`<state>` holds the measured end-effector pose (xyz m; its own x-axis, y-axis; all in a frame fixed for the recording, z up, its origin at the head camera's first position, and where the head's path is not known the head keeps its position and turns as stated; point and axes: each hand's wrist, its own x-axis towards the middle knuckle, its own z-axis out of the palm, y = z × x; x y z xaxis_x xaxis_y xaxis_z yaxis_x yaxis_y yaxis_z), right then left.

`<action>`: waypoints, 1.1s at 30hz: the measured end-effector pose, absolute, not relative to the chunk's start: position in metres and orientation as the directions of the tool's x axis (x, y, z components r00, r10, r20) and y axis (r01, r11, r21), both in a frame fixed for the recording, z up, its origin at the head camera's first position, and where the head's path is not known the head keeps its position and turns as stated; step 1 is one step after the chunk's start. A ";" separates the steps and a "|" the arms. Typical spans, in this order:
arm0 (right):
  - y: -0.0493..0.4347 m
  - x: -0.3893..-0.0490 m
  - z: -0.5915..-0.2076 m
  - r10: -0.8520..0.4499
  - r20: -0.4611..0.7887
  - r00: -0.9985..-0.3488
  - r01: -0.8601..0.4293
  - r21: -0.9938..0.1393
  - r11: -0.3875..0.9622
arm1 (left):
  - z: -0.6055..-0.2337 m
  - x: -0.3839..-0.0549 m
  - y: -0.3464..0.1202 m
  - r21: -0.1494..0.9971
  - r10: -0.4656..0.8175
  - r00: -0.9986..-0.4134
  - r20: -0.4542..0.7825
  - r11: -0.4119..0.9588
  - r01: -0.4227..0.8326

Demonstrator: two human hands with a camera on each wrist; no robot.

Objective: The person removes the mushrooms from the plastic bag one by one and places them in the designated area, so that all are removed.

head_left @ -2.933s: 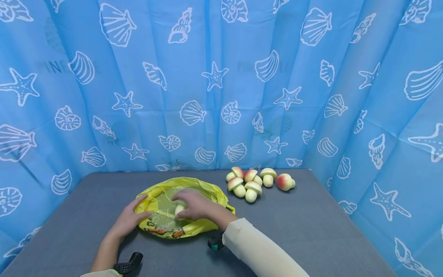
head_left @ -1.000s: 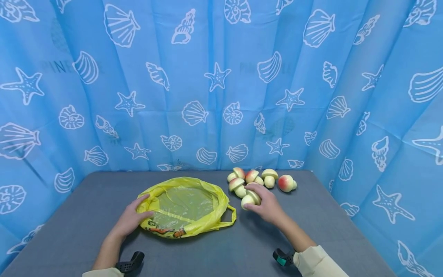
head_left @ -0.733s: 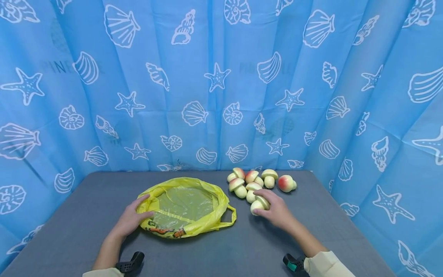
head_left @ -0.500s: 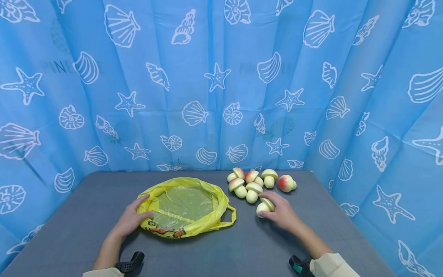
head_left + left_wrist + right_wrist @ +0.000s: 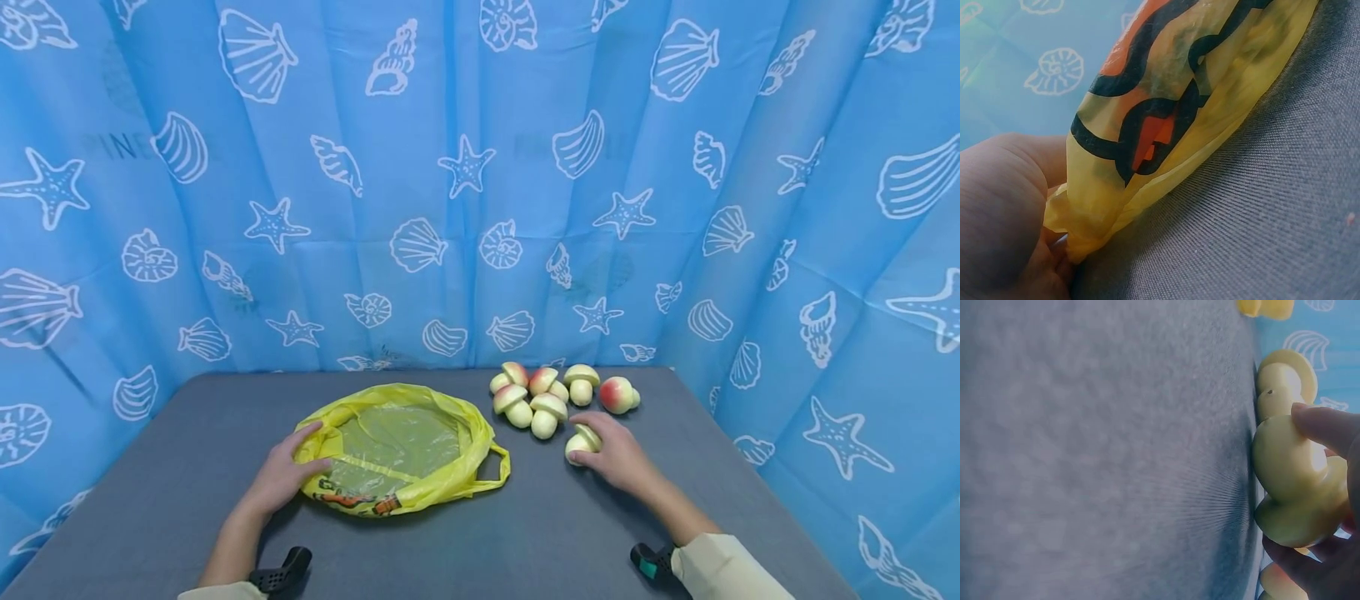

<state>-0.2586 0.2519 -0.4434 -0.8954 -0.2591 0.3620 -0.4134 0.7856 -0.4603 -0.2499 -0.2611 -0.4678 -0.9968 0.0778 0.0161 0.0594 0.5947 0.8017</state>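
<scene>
A yellow plastic bag (image 5: 390,450) lies on the table with its mouth spread wide toward me. At its left side my left hand (image 5: 285,471) grips the rim; in the left wrist view the bunched plastic (image 5: 1079,228) sits between thumb and fingers. My right hand (image 5: 618,454) pinches a toy mushroom (image 5: 581,447), pale cream and rounded, low over the table to the right of the bag. In the right wrist view the thumb lies on one side of this mushroom (image 5: 1288,456) and fingers on the other. No mushroom shows inside the bag.
Several more toy mushrooms, some with red-tinted caps, cluster at the back right; the nearest mushroom (image 5: 546,419) stands just left of my right hand. A red-and-cream mushroom (image 5: 617,395) lies apart. Behind the grey table (image 5: 495,550) hangs a blue shell-print curtain (image 5: 465,217).
My right hand came out of the bag with the mushroom, moved right past the cluster, then slightly further right and down beside it. My left hand stayed on the rim.
</scene>
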 end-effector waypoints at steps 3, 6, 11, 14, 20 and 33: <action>0.250 -0.261 -0.443 -0.259 0.378 -0.889 -0.419 -0.442 0.793 | -0.468 -0.250 -0.263 0.797 0.078 -0.997 0.018 0.601 0.061; 0.251 -0.262 -0.442 -0.254 0.397 -0.882 -0.420 -0.418 0.806 | -0.469 -0.251 -0.261 0.800 0.077 -0.997 0.016 0.597 0.059; 0.252 -0.265 -0.443 -0.246 0.423 -0.872 -0.418 -0.382 0.824 | -0.468 -0.251 -0.259 0.802 0.077 -0.997 0.015 0.594 0.058; 0.251 -0.268 -0.443 -0.251 0.421 -0.872 -0.418 -0.370 0.829 | -0.467 -0.250 -0.260 0.799 0.081 -0.997 0.021 0.598 0.065; 0.250 -0.273 -0.442 -0.273 0.420 -0.865 -0.432 -0.347 0.832 | -0.466 -0.249 -0.261 0.790 0.084 -0.996 0.026 0.608 0.072; 0.250 -0.280 -0.440 -0.203 0.382 -0.902 -0.347 -0.358 0.867 | -0.465 -0.250 -0.262 0.785 0.085 -0.996 0.036 0.614 0.081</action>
